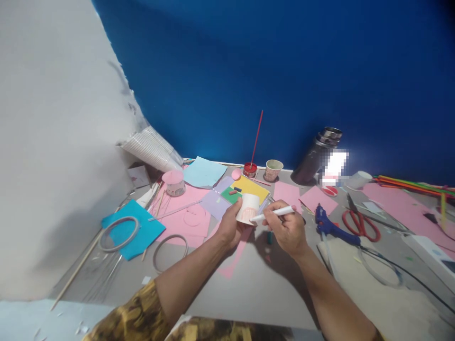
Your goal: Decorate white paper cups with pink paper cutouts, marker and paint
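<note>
My left hand (230, 223) is wrapped round the side of a small white paper cup (250, 202) with a pinkish-orange drawing on its wall. The cup's wider rim faces down toward me. In my right hand (285, 230) is a white marker (279, 212), pinched between thumb and fingers. The marker's tip meets or nearly meets the cup beside the drawing. Behind the cup lie green paper (227, 195), yellow paper (253, 188) and short crayon-like pieces (233, 192).
To the left are blue paper (135, 229), grey rings (119, 234) and stacked cups (152, 148). On the right lie a blue glue gun (336, 227), red-handled scissors (360, 223) and a trailing cable. A dark flask (311, 158) and a patterned cup (273, 169) stand at the back.
</note>
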Motion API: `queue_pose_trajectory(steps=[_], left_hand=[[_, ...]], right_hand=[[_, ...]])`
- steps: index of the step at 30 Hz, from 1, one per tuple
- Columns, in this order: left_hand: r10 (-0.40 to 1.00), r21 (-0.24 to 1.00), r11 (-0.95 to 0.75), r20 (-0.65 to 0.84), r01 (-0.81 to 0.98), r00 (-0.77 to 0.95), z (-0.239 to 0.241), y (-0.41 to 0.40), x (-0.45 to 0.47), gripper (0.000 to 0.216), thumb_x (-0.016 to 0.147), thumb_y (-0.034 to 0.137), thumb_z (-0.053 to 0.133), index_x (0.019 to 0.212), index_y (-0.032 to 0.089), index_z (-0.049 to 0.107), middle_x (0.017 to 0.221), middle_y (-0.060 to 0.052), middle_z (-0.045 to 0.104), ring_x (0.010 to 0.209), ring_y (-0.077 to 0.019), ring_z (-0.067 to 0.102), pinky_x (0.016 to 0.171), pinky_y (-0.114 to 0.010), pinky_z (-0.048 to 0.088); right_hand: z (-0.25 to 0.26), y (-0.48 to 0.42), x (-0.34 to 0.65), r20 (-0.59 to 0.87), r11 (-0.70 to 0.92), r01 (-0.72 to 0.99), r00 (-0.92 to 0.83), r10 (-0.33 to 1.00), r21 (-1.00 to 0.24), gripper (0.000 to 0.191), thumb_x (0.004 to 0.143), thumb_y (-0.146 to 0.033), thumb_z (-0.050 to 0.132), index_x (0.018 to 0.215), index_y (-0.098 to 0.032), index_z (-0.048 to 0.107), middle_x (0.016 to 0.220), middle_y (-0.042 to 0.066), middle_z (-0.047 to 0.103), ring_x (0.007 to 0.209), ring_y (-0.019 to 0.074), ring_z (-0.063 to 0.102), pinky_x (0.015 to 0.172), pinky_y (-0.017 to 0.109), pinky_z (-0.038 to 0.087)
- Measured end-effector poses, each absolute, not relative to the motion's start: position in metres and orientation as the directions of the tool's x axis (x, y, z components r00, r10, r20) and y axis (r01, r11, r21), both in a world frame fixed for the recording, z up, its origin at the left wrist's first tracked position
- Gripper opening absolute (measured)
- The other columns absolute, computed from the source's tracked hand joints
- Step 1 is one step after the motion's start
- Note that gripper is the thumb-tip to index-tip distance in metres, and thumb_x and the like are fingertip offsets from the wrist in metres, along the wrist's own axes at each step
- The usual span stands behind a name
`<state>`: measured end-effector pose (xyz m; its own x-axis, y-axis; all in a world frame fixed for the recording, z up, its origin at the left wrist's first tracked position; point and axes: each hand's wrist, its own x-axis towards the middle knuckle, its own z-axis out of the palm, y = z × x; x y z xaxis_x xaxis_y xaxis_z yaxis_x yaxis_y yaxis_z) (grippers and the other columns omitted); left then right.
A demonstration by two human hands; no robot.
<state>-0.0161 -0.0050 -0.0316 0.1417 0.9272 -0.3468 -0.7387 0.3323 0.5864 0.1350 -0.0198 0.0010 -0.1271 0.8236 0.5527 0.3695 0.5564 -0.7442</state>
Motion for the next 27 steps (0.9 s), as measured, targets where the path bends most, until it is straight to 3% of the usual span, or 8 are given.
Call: queue_pose_trajectory(steps=[3, 8, 14, 17, 21, 27], left_hand=[[0.921, 0.571, 0.355, -0.348, -0.740, 0.173, -0.0310, -0.0058, -0.0162, 0.039, 0.099, 0.046, 0.054, 0.106, 0.010, 0.066, 0.085, -0.010, 0.070, 0.070, -0.0183, 0.067, 0.063, -0.028, 0.056], [0.896, 0.530, 0.414, -0.379, -0.740, 0.230, -0.0252, -0.0075, -0.0164, 0.040, 0.101, 0.045, 0.048, 0.103, 0.009, 0.067, 0.082, -0.011, 0.070, 0.066, -0.0187, 0.067, 0.059, -0.028, 0.054], [0.905, 0.528, 0.397, -0.363, -0.750, 0.223, -0.0255, -0.0074, -0.0171, 0.043, 0.100, 0.047, 0.048, 0.102, 0.009, 0.067, 0.080, -0.010, 0.069, 0.064, -0.0178, 0.067, 0.057, -0.028, 0.055], [0.901, 0.524, 0.400, -0.375, -0.752, 0.218, -0.0281, -0.0067, -0.0181, 0.039, 0.099, 0.046, 0.053, 0.104, 0.010, 0.066, 0.081, -0.009, 0.069, 0.063, -0.0179, 0.067, 0.057, -0.029, 0.056], [0.924, 0.590, 0.356, -0.337, -0.725, 0.180, -0.0309, -0.0072, -0.0178, 0.038, 0.094, 0.047, 0.061, 0.106, 0.011, 0.067, 0.086, -0.010, 0.071, 0.068, -0.0184, 0.068, 0.060, -0.029, 0.057], [0.971, 0.655, 0.198, -0.234, -0.729, 0.053, -0.0313, -0.0094, -0.0139, 0.036, 0.084, 0.045, 0.075, 0.096, 0.012, 0.067, 0.082, -0.005, 0.069, 0.069, -0.0162, 0.066, 0.063, -0.026, 0.055]], right_hand=[[0.0008, -0.0188, 0.1350, 0.547, 0.557, 0.376, -0.146, 0.825, -0.740, 0.023, 0.093, -0.032, 0.059, 0.073, -0.022, 0.060, 0.059, -0.001, 0.067, 0.050, 0.0138, 0.062, 0.052, 0.025, 0.047], [-0.0036, -0.0169, 0.1361, 0.557, 0.519, 0.380, -0.012, 0.830, -0.765, 0.022, 0.096, -0.036, 0.057, 0.080, -0.022, 0.061, 0.061, -0.001, 0.068, 0.049, 0.0139, 0.062, 0.053, 0.025, 0.049], [-0.0015, -0.0188, 0.1355, 0.558, 0.552, 0.377, -0.105, 0.823, -0.744, 0.023, 0.096, -0.036, 0.056, 0.077, -0.023, 0.060, 0.061, 0.000, 0.068, 0.052, 0.0150, 0.063, 0.052, 0.025, 0.049], [-0.0009, -0.0183, 0.1358, 0.570, 0.532, 0.389, -0.024, 0.822, -0.752, 0.023, 0.096, -0.037, 0.056, 0.079, -0.023, 0.061, 0.062, 0.000, 0.068, 0.050, 0.0142, 0.062, 0.052, 0.026, 0.049], [-0.0017, -0.0182, 0.1362, 0.524, 0.531, 0.356, -0.124, 0.843, -0.769, 0.025, 0.096, -0.037, 0.056, 0.076, -0.023, 0.060, 0.059, 0.000, 0.066, 0.050, 0.0145, 0.062, 0.052, 0.025, 0.049], [-0.0021, -0.0206, 0.1351, 0.506, 0.523, 0.323, -0.139, 0.851, -0.789, 0.022, 0.094, -0.034, 0.058, 0.076, -0.022, 0.061, 0.060, 0.000, 0.067, 0.047, 0.0129, 0.059, 0.048, 0.024, 0.046]])
